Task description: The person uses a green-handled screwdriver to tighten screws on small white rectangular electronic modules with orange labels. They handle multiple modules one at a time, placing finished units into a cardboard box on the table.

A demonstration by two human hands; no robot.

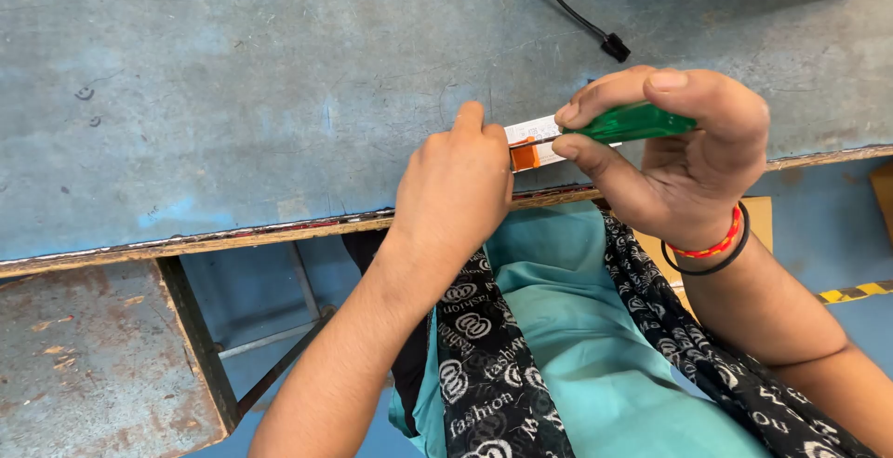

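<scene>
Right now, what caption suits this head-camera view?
Left hand steadies a small white-orange part; right hand applies a green-handled screwdriver.

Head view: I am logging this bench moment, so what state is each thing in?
Green translucent-handled screwdriver: held level in right hand.
Small white and orange part: pinned on bench edge by left hand.
Black cable with plug: lying loose.
Worn blue workbench: scratched.

A small white module (532,142) with an orange patch lies at the near edge of the blue bench, partly covered. A green translucent-handled screwdriver (633,123) lies level, its tip pointing left onto the module.
</scene>
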